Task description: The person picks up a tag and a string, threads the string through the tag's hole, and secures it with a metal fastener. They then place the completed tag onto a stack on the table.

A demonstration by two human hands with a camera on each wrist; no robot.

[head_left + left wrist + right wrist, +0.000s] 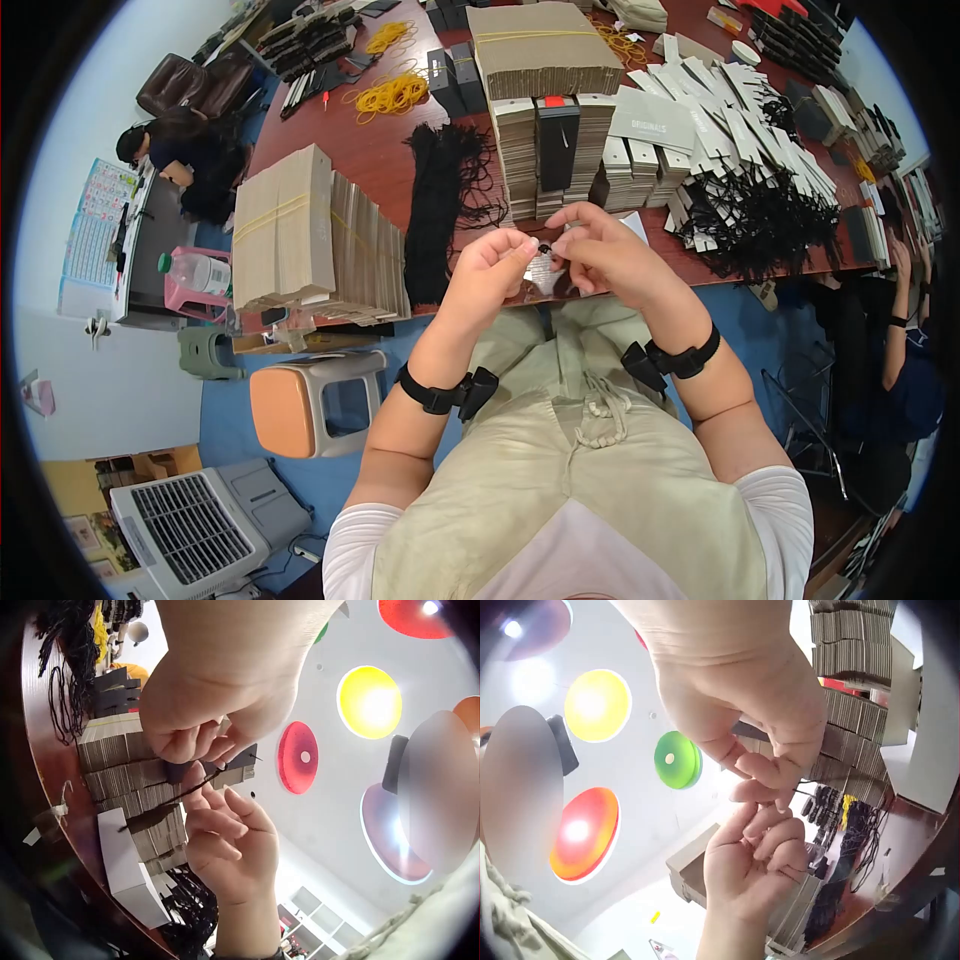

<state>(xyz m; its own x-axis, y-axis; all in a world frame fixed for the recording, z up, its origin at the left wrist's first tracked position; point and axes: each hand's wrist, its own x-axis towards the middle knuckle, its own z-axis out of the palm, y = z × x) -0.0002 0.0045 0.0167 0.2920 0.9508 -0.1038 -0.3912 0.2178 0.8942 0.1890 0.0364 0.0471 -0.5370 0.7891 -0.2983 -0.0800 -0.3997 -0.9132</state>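
In front of the person's waist, at the table's near edge, both hands meet over a thin black cord (544, 248). The left hand (490, 268) pinches one end between thumb and forefinger. Close against it, the right hand (610, 255) has its thumb and forefinger bent around the cord. From the left wrist, the cord (176, 799) runs slantwise past the right hand's (236, 847) forefinger to a thicker, dark end. Seen from the right wrist, the fingertips of the right hand (750, 705) and left hand (746, 874) overlap and mostly hide it.
Banded stacks of grey card (285, 235) stand left, with more stacks (545, 75) ahead around a black box (557, 145). Between them lies a bundle of black cords (432, 205). White tags (735, 130) with tangled black cords (765, 220) spread right. Yellow rubber bands (395, 93) lie farther back.
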